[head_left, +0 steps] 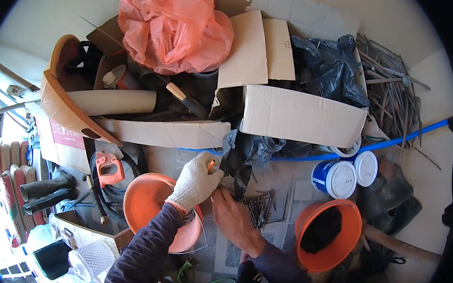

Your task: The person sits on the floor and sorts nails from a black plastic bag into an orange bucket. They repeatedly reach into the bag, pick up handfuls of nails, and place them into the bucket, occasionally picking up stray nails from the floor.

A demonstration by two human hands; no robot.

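My left hand [196, 182], in a white knitted glove, is closed at the edge of a crumpled black plastic bag [241, 181]. A small orange piece [211, 165] shows at its fingers; its kind is unclear. Bare, my right hand [235, 216] pinches at the lower edge of the same plastic, close to the glove. The fingertips are partly hidden. Beside the right hand, a pile of nails [257, 210] lies on the tiled floor. Under my left wrist stands an orange bucket [139, 201], with some thin metal pieces visible inside.
Another orange bucket [357, 231] with dark contents stands right, near two blue-and-white paint cans [340, 180]. Ahead are open cardboard boxes [303, 115], a red plastic bag [177, 28] and a blue pipe [413, 137]. An orange-handled saw [109, 170] and rubber boots [50, 189] lie left.
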